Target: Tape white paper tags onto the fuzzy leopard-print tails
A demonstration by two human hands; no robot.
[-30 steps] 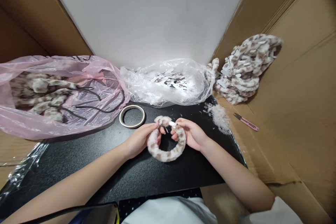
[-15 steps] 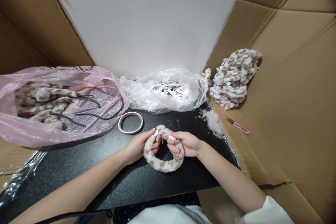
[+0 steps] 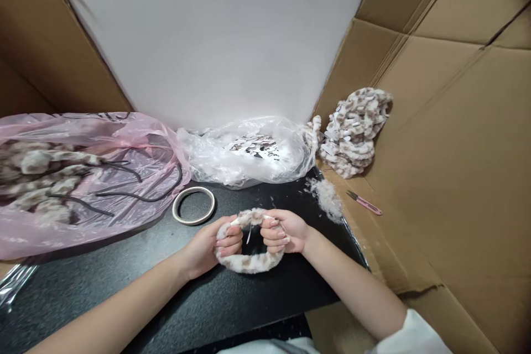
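Observation:
A fluffy white headband (image 3: 251,263) with brown patches forms a closed ring low over the black table. My left hand (image 3: 211,246) wraps its fingers round the ring's left side, the thumb along the top. On the opposite side my right hand (image 3: 289,234) grips it in the same way. Between the hands, the top stretch is bunched, and white bits show by both thumbs. A thin white strip (image 3: 249,234) hangs inside the ring. Parts of the band are hidden behind my fingers.
A roll of tape (image 3: 176,215) lies left of my hands. Behind stand a pink bag (image 3: 136,228) of plush pieces with dark hoops and a clear bag (image 3: 203,163) of flat pieces. Headbands (image 3: 352,133) pile up right, near fluff (image 3: 327,199), pink snips (image 3: 369,206) and a cardboard wall (image 3: 456,149).
My hands have closed more tightly round the headband and pulled it wider at the top, so the ring looks flatter. The whole view has shifted slightly; surrounding things lie as before.

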